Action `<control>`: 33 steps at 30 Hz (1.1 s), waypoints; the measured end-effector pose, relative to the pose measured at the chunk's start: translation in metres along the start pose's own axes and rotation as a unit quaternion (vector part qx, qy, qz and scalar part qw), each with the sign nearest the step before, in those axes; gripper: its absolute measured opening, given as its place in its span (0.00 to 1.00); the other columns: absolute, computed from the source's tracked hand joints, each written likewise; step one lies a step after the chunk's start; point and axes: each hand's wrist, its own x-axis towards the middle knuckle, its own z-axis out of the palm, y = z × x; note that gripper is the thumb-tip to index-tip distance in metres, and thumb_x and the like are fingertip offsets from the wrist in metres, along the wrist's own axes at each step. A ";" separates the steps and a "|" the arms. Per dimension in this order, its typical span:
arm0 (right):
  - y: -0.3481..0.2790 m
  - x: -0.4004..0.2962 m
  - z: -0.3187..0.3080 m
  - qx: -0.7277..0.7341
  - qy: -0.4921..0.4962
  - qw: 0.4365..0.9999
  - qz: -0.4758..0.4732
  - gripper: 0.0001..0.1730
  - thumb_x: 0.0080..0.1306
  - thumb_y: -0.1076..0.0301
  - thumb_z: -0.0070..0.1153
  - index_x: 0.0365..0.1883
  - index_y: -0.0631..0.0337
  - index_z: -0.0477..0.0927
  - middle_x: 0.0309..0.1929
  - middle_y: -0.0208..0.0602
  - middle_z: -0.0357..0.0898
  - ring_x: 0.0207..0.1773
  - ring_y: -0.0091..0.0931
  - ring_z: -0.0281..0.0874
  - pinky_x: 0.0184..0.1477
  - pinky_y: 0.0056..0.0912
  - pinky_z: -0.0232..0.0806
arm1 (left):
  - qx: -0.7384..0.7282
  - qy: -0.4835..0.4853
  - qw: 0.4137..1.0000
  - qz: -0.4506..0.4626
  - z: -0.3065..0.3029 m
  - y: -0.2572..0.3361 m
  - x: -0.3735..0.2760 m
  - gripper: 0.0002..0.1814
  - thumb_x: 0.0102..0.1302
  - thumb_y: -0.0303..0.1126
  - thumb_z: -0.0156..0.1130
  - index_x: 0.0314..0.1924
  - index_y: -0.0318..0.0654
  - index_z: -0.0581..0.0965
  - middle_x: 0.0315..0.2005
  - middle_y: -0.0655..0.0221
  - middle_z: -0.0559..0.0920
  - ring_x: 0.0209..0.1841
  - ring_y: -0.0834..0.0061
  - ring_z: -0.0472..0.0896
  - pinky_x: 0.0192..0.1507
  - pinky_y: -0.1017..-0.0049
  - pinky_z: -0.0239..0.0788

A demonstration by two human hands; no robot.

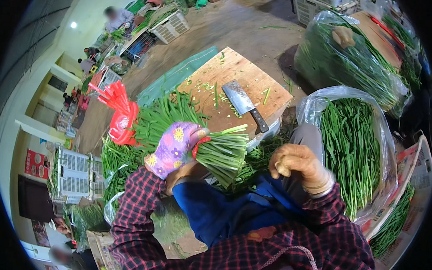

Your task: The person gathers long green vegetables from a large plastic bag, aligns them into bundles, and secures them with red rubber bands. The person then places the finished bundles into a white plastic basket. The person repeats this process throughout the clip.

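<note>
My left hand (178, 147), in a purple flowered glove, grips a bundle of garlic chives (222, 152) bound by a red tie (199, 146). The bundle's cut stems point right and its leaves spread to the upper left. My right hand (299, 165), in an orange-tan glove, is raised above my right thigh with its fingers curled; no object shows in it. A cleaver (240, 97) with a black handle lies on the wooden chopping board (256, 71) among green scraps. Red plastic ties (119, 114) stand in a red holder at the board's left.
An open clear bag of green stalks (352, 147) stands on my right, with a fuller bag (346, 60) beyond. More greens (117, 157) are at my left. Plastic crates (76, 170) stand farther left. Several people work at the far left; one person (118, 19) sits beyond the board.
</note>
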 end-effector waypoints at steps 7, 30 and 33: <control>0.092 0.061 -0.014 0.251 0.021 0.954 0.162 0.22 0.72 0.51 0.46 0.55 0.58 0.73 0.47 0.30 0.78 0.51 0.22 0.74 0.52 0.26 0.68 | 0.081 -0.040 0.996 -0.012 0.030 0.029 0.005 0.32 0.43 0.37 0.69 0.53 0.49 0.74 0.47 0.67 0.75 0.56 0.63 0.71 0.64 0.58 0.55; 0.094 0.108 0.080 -0.666 -0.065 0.724 -0.168 0.32 0.58 0.49 0.60 0.58 0.52 0.72 0.55 0.46 0.70 0.59 0.50 0.64 0.58 0.54 0.59 | -0.875 0.319 0.164 -0.324 0.268 0.092 -0.052 0.28 0.60 0.36 0.65 0.58 0.33 0.70 0.51 0.60 0.78 0.51 0.70 0.78 0.54 0.69 0.71; 0.124 0.148 0.070 -0.735 0.051 0.668 -0.106 0.35 0.60 0.40 0.52 0.62 0.46 0.69 0.62 0.43 0.65 0.65 0.50 0.56 0.60 0.70 0.51 | -0.749 0.351 0.399 -0.394 0.199 0.119 -0.023 0.22 0.61 0.29 0.61 0.56 0.33 0.72 0.50 0.63 0.78 0.51 0.74 0.77 0.53 0.71 0.71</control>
